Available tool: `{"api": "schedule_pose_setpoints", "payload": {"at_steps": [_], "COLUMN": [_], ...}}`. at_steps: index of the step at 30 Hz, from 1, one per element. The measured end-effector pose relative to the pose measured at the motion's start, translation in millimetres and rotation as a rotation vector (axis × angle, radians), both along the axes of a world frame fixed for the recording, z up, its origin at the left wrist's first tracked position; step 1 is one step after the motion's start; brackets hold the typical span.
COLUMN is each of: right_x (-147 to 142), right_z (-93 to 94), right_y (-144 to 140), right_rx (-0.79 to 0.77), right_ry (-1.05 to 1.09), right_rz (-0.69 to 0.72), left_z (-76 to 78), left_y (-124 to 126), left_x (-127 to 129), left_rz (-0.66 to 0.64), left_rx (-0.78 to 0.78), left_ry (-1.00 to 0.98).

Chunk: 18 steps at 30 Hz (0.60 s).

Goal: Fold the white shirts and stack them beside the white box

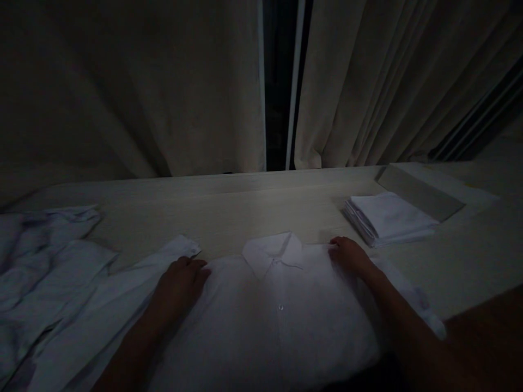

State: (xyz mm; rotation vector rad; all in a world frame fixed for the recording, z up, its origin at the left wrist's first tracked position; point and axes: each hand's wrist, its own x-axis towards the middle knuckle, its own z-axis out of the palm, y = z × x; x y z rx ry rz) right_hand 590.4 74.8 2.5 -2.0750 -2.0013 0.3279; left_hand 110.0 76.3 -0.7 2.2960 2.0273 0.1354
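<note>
White collared button-up shirt (281, 316) lies face up on the pale wooden table (229, 212), collar away from the person. Left hand (182, 283) rests flat, fingers loosely spread, on one shoulder; right hand (349, 256) presses palm-down on the other, gripping nothing. Nearby: a folded white stack (388, 218) right, crumpled white garments (44, 261) left, beige curtains (163, 81) behind.

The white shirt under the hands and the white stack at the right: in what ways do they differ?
The white shirt lies spread open and flat, collar up, with a sleeve stretched out to the left; the folded stack is a compact, squared pile of several layers. The left hand and right hand rest on the shirt's shoulders; nothing touches the stack. The shirt covers far more of the table. Both are white cloth.
</note>
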Motion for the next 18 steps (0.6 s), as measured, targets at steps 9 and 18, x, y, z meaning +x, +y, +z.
{"api": "schedule_pose_setpoints", "payload": {"at_steps": [9,18], "right_x": [1.3,-31.1], "right_z": [26.6,15.4], "right_y": [-2.0,0.8], "right_rx": [0.437,0.526], "right_ry": [-0.010,-0.275], "right_rz": [-0.102,-0.098], "left_z": [46.1,42.4], "left_y": [-11.5,-13.9], "left_x": [16.2,27.3], "left_rz": [0.229,0.368], "left_rx": [0.309,0.036], "left_ry": [-0.004,0.053]}}
